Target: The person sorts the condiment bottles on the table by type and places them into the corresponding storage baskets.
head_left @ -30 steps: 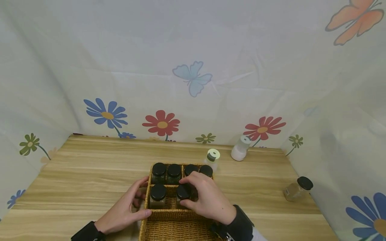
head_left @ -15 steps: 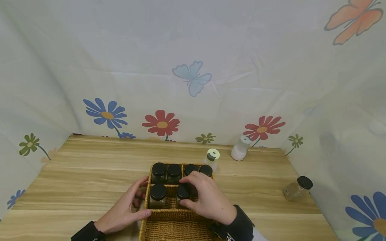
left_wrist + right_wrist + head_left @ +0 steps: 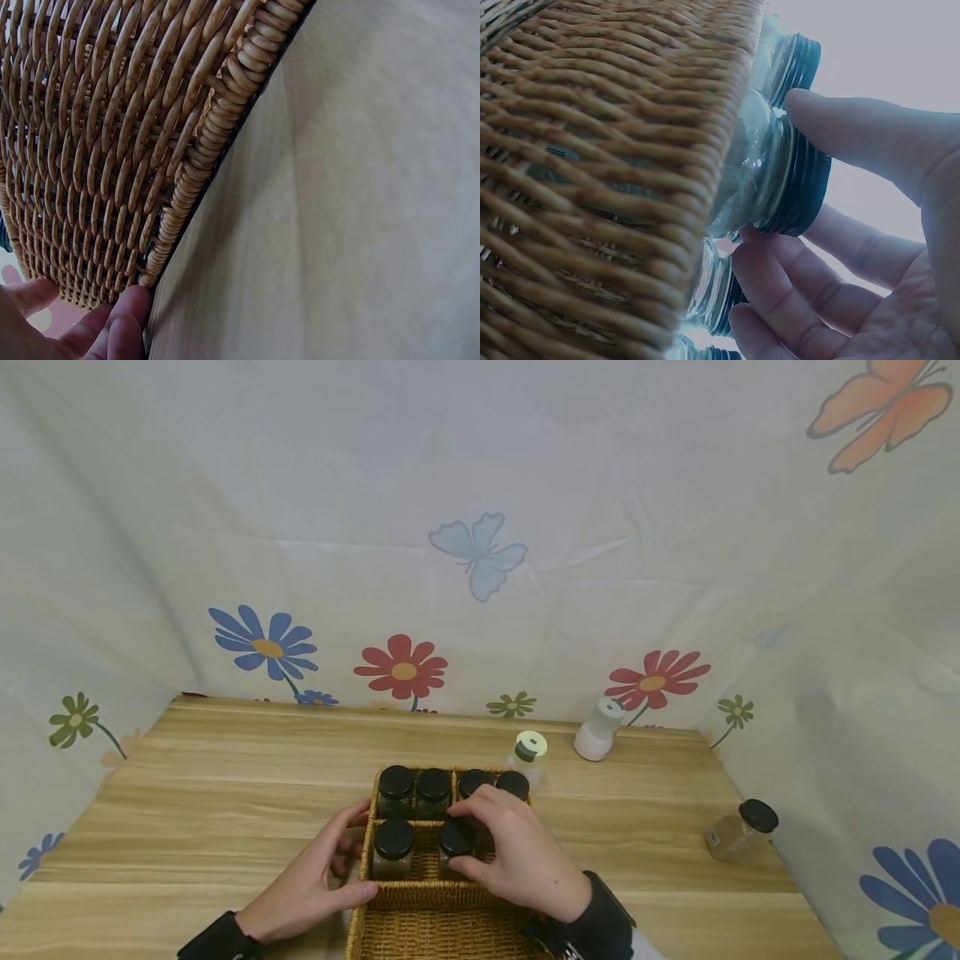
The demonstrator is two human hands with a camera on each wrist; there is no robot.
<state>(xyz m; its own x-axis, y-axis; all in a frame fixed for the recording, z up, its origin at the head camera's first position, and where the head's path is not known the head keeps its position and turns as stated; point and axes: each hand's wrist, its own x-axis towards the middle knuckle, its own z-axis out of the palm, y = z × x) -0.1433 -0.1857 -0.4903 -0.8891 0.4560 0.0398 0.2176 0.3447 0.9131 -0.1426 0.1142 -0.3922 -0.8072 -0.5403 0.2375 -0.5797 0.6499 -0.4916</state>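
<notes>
My right hand [image 3: 517, 852] pinches a small glass jar [image 3: 456, 838] by its black lid, thumb on one side and fingers on the other. The jar sits in the middle compartment of a wicker basket [image 3: 435, 935]; in the right wrist view its lid [image 3: 804, 187] stands above the woven wall. To its left is another black-lidded jar [image 3: 393, 847], and several more line the back row, one partly behind my fingers. My left hand [image 3: 311, 881] rests against the basket's left side, thumb at the rim; in the left wrist view its fingertips [image 3: 131, 304] touch the outer weave.
Behind the basket's back right corner stands a clear bottle with a pale green cap [image 3: 531, 745]. A white shaker [image 3: 597, 732] is near the back wall. Far right on the wooden table [image 3: 262, 793] is a black-lidded jar of tan contents [image 3: 735, 837]. Printed curtains surround the table.
</notes>
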